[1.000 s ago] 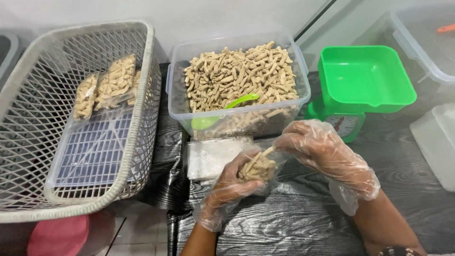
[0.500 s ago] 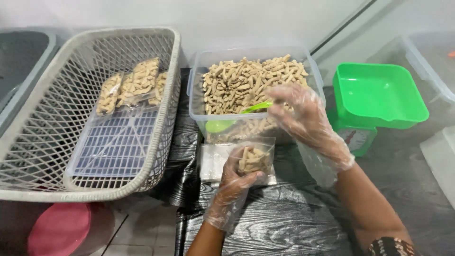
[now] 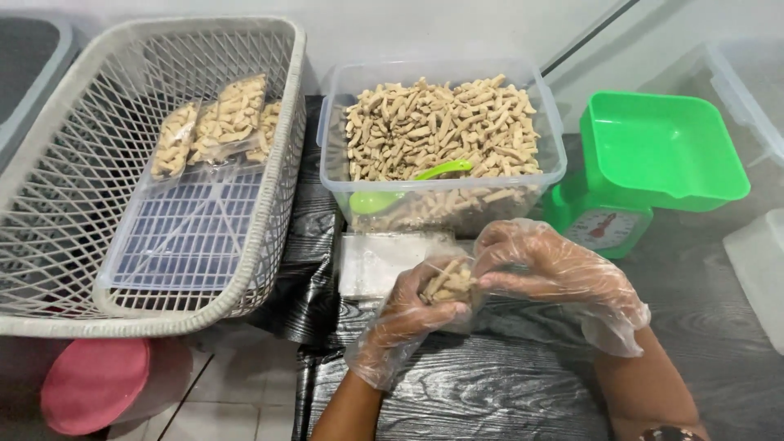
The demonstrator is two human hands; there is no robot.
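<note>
Right hand [image 3: 555, 273] back from tub [image 3: 445, 214] rim, pinching snack bag [image 3: 447, 284] gripped in left hand [image 3: 408, 314].

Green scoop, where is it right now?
In the head view the green scoop lies in the clear tub of snack sticks, against its near wall, just beyond both gloved hands and left of the green scale.
</note>
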